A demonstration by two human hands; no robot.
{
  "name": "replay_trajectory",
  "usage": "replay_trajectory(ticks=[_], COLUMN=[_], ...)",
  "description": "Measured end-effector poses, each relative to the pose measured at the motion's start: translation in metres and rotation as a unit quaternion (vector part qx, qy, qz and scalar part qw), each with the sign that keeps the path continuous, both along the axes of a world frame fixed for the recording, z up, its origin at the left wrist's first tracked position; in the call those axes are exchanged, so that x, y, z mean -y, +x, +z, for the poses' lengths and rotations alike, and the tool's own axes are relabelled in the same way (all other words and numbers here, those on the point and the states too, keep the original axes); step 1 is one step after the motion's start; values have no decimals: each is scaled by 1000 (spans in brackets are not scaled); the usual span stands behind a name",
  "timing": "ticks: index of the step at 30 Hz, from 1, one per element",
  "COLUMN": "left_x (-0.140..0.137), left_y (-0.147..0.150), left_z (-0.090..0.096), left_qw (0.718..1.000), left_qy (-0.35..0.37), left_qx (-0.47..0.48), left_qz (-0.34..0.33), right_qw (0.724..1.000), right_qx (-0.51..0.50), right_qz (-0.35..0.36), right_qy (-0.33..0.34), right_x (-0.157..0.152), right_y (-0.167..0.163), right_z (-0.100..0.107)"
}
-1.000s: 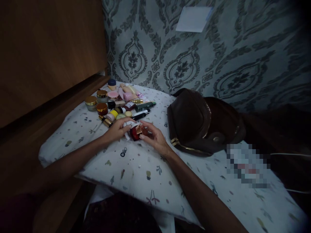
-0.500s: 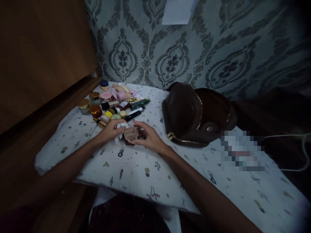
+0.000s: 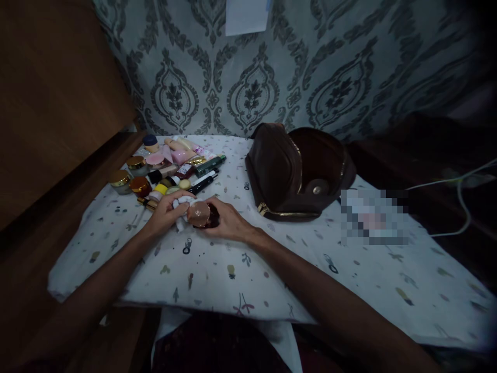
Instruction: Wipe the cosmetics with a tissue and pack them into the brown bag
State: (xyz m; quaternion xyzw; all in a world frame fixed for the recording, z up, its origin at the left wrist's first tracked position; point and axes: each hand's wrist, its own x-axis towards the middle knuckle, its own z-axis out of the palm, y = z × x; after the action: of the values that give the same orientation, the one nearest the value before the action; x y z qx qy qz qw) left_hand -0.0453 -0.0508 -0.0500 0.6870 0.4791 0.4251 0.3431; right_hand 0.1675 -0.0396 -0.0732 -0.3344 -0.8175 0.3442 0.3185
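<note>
In my right hand (image 3: 227, 220) is a small jar (image 3: 199, 214) with a shiny rose-gold lid and a dark reddish-brown body. The jar is tipped on its side, its lid facing left and its body within my curled fingers. My left hand (image 3: 166, 210) pinches a crumpled white cloth or tissue (image 3: 180, 224) against the lid's left edge. Both hands are just above the patterned white sheet (image 3: 212, 264). Right beyond them are a black pen-like tube (image 3: 202, 185) and a gold-and-black tube (image 3: 146, 203).
Several cosmetics cluster behind my left hand, among them a gold-lidded jar (image 3: 121, 181), an amber jar (image 3: 140, 186) and a green tube (image 3: 209, 166). A brown bag (image 3: 274, 171) sits unzipped at the right. A blurred-out object (image 3: 373, 217) lies farther right, near a white cable (image 3: 462, 202).
The jar has been turned so that its lid faces left, and my right fingers now wrap its body rather than its rim. The cloth now presses on the lid's edge. The view has shifted slightly.
</note>
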Motion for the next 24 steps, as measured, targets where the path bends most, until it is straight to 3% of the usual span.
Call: replay_trajectory(ticks=[4,10,18,24], left_x=[-1,-1,3,-1], left_y=[-2,0,-1,-5], left_z=[0,0,2,5], left_qw=[1000,999,1000,1000], left_qy=[-13,-35,-9,12], left_qx=[16,30,3,-12], left_qz=[4,11,6,-20], right_qw=[999,1000,1000,998], right_qx=[-41,-23,-11,-35], right_qz=[-7,-12,-15,7], right_qy=[0,12,13,59], right_x=[0,0,0,-1], right_y=[1,0,1,0], right_z=[2,1,0,-4])
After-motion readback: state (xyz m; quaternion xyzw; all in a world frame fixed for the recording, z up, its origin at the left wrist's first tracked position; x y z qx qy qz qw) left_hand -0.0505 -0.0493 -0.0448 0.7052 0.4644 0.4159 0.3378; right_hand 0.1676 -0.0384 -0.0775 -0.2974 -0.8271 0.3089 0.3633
